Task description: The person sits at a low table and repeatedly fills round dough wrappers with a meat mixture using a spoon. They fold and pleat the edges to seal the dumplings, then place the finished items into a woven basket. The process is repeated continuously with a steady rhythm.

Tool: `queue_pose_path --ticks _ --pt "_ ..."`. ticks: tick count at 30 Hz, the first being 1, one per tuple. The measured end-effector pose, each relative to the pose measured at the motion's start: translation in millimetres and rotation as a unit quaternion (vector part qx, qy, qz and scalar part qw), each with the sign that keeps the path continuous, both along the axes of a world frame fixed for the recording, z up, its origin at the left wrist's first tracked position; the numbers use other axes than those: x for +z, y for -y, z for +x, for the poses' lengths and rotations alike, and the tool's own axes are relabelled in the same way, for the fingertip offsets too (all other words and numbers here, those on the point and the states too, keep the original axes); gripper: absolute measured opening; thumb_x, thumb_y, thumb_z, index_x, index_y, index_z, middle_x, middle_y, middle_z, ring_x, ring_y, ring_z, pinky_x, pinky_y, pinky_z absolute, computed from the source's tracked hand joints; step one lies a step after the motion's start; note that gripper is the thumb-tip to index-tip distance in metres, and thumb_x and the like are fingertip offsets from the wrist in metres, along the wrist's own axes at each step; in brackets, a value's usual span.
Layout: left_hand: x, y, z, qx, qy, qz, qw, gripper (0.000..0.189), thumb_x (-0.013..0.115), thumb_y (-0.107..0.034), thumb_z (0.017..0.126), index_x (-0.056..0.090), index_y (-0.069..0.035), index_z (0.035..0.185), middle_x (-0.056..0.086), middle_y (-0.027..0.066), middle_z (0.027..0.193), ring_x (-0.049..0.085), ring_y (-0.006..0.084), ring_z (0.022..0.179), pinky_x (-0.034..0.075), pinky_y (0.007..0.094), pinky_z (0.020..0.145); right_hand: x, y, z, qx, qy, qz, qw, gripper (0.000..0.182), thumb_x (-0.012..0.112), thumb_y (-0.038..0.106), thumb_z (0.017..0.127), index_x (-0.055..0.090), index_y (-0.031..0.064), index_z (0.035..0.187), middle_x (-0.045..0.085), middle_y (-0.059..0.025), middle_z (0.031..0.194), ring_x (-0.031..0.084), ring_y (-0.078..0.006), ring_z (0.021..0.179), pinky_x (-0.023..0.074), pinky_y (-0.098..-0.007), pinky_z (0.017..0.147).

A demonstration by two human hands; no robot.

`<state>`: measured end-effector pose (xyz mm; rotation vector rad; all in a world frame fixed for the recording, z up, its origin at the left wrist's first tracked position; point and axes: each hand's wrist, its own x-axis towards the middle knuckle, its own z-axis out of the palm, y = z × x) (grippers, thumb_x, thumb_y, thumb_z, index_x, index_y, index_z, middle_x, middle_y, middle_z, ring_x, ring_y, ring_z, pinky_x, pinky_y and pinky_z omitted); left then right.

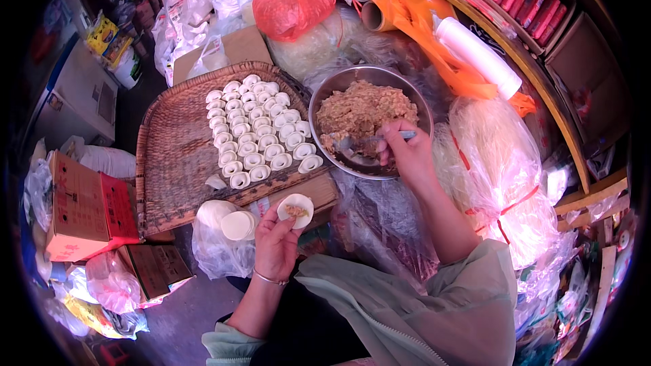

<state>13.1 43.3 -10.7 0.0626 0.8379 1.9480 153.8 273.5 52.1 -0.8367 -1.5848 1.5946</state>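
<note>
My left hand [277, 244] holds a round dough wrapper [296, 212] with a small heap of filling on it. In my right hand [407, 150] is the handle of a metal spoon [347, 145], its bowl end in the ground filling [363, 107] at the lower left of a steel bowl [427, 112]. Left of the bowl, a woven wicker tray [170, 162] carries rows of folded dumplings [262, 122] on its right half. A stack of round wrappers [238, 225] rests on a plastic bag [218, 259], to the left of my left hand.
Cardboard boxes [76, 208] stand at the left. Beyond the bowl are a tied red plastic bag [295, 5], an orange bag [427, 35] and a white plastic roll [478, 56]. Bags of dried noodles [503, 162] lie right of my right arm, beside a wooden shelf [554, 96].
</note>
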Motion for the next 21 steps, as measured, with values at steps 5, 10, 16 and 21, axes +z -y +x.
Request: queue_pose_path --ticks 5,10,16,21 --pt "4 -1 0 -0.013 -0.009 0.007 1.0 0.038 0.052 0.007 0.084 0.048 0.005 0.122 0.058 0.0158 0.117 0.058 0.0262 0.11 0.046 0.04 0.097 -4 -8 1 -0.04 -0.11 -0.077 0.99 0.02 0.056 0.019 0.094 0.057 0.0002 0.088 0.059 -0.0061 0.069 0.054 -0.0113 0.053 0.0464 -0.0251 0.047" --pt "7 -1 -1 -0.019 -0.013 0.029 0.999 0.048 0.05 0.008 0.076 0.049 0.006 0.124 0.057 0.0145 0.121 0.055 0.0263 0.114 0.044 0.0394 0.1 3 9 10 0.068 -0.155 -0.08 0.982 0.019 0.054 0.017 0.095 0.057 0.0 0.087 0.059 -0.0068 0.07 0.054 -0.0114 0.055 0.0469 -0.0247 0.048" --pt "6 1 -4 -0.018 -0.003 0.063 0.998 0.048 0.051 0.006 0.078 0.047 0.004 0.126 0.057 0.0138 0.121 0.055 0.0237 0.113 0.043 0.0386 0.1 21 50 12 0.173 -0.008 0.046 0.984 0.011 0.058 0.011 0.092 0.06 0.0 0.088 0.061 -0.0045 0.073 0.057 -0.0099 0.062 0.0457 -0.0225 0.056" --pt "13 -1 -2 -0.002 0.007 0.03 1.0 0.033 0.051 -0.006 0.092 0.049 0.003 0.124 0.058 0.0139 0.12 0.057 0.0236 0.111 0.046 0.0398 0.098 17 60 3 0.234 0.047 0.187 0.953 0.009 0.062 0.009 0.089 0.063 0.0 0.085 0.061 -0.0033 0.073 0.057 -0.01 0.067 0.0453 -0.0258 0.061"
